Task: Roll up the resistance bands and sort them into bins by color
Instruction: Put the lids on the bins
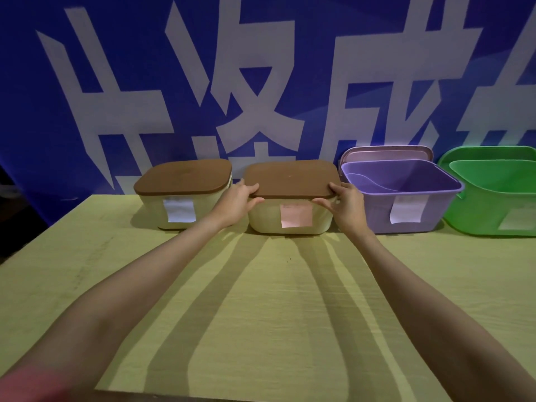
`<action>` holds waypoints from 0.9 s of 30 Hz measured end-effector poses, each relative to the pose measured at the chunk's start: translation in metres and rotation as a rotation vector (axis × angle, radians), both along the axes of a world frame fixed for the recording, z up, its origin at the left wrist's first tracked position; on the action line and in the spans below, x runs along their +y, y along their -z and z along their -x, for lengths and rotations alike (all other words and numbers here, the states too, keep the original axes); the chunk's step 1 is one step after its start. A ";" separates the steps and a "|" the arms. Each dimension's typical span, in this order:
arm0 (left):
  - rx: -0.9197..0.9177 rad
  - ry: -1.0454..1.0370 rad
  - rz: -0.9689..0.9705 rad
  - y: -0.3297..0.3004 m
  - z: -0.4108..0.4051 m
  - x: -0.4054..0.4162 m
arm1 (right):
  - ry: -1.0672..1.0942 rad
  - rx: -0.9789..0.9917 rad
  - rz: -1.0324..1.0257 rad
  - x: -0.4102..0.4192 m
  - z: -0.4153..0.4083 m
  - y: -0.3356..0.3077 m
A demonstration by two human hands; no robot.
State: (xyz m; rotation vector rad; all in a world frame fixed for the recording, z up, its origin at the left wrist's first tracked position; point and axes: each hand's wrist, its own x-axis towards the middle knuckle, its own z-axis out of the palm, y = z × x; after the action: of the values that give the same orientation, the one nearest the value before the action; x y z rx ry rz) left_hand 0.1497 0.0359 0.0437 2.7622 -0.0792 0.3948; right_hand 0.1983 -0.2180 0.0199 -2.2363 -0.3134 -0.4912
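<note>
At the far edge of the pale yellow wooden table, both arms reach forward to the second bin from the left, a cream plastic bin with a pink paper label on its front wall. Its flat brown lid with rounded corners is gripped at both ends. The left hand holds the lid's left edge, fingers curled over the top and thumb tucked beneath the rim. The right hand holds the right edge the same way, fingers on top, thumb stretched along the underside at the front. The lid sits on or just above the bin's rim; which of the two is not clear.

Just beside it on the left stands a second cream plastic bin with a matching brown lid closed on top and a white paper label on its front. To the right stands an uncovered purple plastic bin with a white label hanging over its front rim, and its pale pink-purple lid leans upright behind it. Further right, cut by the frame edge, stands a green plastic bin with a pale label, a green lid propped behind it.

No resistance bands can be seen; the covered bins hide their contents and the open ones show only their walls. Behind the row hangs a blue banner with large white characters
</note>
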 end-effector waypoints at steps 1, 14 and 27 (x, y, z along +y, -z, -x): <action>0.011 -0.001 -0.033 0.002 0.000 0.000 | 0.002 -0.001 0.013 0.000 0.000 0.001; 0.051 -0.067 0.025 -0.006 -0.007 0.001 | -0.098 0.084 -0.017 0.009 0.003 -0.005; -0.015 -0.031 0.131 -0.034 -0.025 -0.041 | -0.114 0.079 0.215 -0.039 -0.010 -0.042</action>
State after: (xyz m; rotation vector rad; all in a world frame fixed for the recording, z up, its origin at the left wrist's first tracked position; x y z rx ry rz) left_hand 0.1744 -0.0047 0.0777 2.6341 -0.0140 0.4140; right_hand 0.2079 -0.2567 0.0615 -2.4216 -0.4681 -0.3200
